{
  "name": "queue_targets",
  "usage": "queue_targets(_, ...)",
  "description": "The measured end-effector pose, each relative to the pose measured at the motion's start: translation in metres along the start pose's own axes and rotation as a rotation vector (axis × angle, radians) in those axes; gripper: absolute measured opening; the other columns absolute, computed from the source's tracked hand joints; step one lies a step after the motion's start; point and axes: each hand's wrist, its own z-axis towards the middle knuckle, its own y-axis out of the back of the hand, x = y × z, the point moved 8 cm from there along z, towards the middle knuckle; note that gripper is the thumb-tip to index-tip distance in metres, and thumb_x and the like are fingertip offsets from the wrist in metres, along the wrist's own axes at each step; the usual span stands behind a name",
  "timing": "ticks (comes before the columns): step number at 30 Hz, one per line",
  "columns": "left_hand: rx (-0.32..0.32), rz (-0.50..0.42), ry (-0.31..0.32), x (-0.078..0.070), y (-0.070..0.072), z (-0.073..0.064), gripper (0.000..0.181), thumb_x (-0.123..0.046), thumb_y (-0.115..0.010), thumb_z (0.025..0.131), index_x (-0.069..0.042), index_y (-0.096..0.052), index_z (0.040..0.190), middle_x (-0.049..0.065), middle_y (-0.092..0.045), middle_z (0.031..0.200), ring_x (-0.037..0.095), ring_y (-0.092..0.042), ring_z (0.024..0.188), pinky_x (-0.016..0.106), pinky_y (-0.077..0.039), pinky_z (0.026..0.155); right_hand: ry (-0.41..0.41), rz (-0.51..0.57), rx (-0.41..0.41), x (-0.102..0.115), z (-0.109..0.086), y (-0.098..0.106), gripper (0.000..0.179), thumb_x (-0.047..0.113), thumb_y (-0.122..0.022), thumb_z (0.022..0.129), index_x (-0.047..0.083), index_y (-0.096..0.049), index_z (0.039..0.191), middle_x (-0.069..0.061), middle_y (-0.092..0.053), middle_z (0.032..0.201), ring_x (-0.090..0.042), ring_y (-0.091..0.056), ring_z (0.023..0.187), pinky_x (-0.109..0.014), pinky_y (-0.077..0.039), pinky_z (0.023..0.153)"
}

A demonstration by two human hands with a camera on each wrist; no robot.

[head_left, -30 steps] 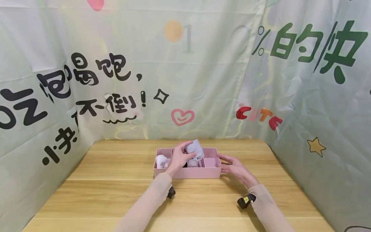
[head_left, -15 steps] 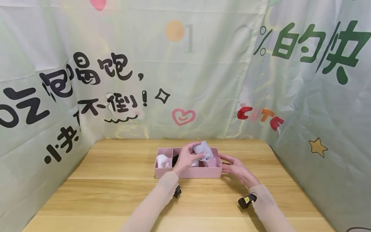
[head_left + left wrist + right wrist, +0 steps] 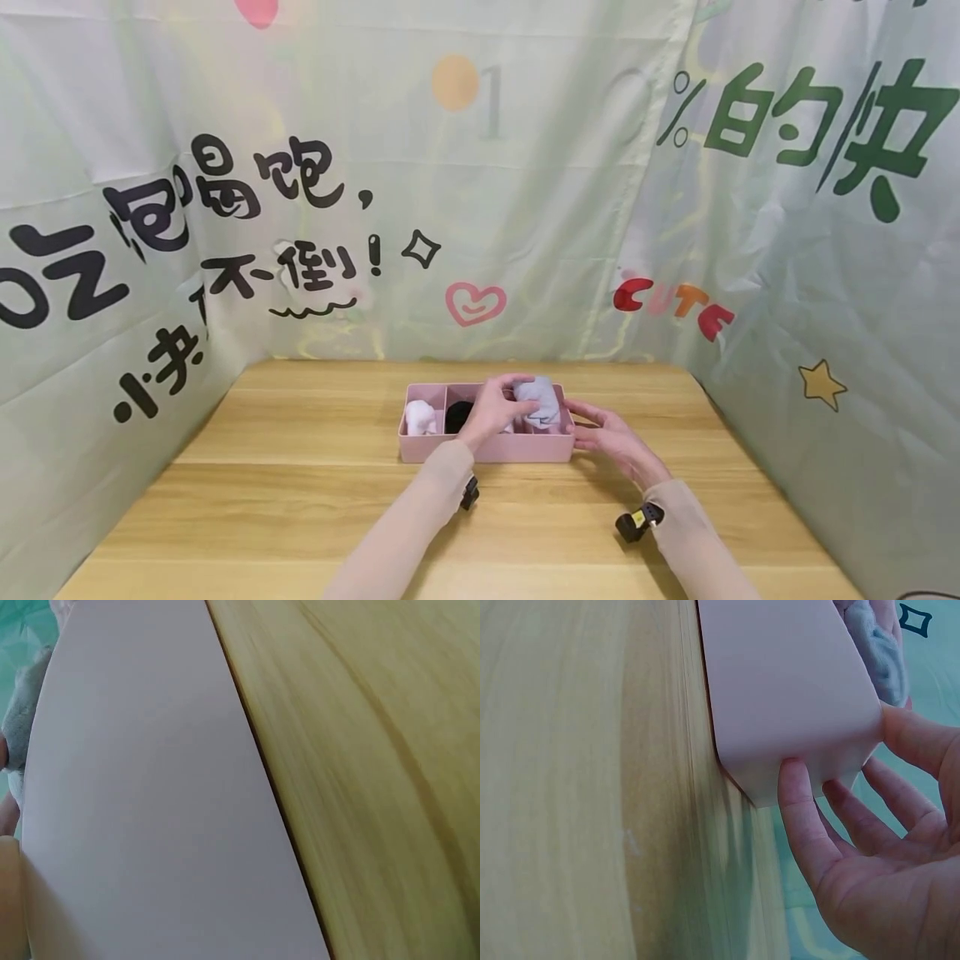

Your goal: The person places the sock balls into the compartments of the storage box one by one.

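Observation:
My left hand [image 3: 495, 412] pinches a balled-up pale blue-grey sock [image 3: 536, 402] between thumb and fingers. The sock is low in the right-end compartment of a pink divided box [image 3: 517, 450], rising above the front rim. Against the right end of that box lie the extended fingers of my right hand [image 3: 611, 437]; in the right wrist view its fingertips [image 3: 793, 769] touch the end wall and the thumb is at the rim corner. A white sock [image 3: 421, 418] fills the left-end compartment, a black one [image 3: 457, 417] the compartment beside it. My left hand partly hides a pale bundle in the third.
The box stands near the back of a wood-grain table [image 3: 300, 500]. A printed fabric curtain [image 3: 525, 208] surrounds the table behind and on both sides. Both wrists carry small black cameras, one seen below the right wrist [image 3: 637, 522].
My left hand has carried the blue-grey sock rightward across the box and lowered it into the right-end compartment, uncovering the black sock. The right hand has stayed at the box's end.

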Motion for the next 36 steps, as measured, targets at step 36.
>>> queue_targets(36, -0.041, 0.186, -0.010, 0.0021, -0.0090, 0.0044, 0.037, -0.019, -0.083, 0.078, -0.011, -0.071, 0.112, 0.002, -0.073, 0.099, 0.007, -0.062, 0.080, 0.022, -0.053, 0.071, 0.010, 0.041, 0.014, 0.0023, 0.0005, -0.0004, 0.068, 0.010, -0.063, 0.095, -0.005, -0.027, 0.151, -0.034, -0.033, 0.150, -0.017, -0.065, 0.106, -0.037, -0.053, 0.096)
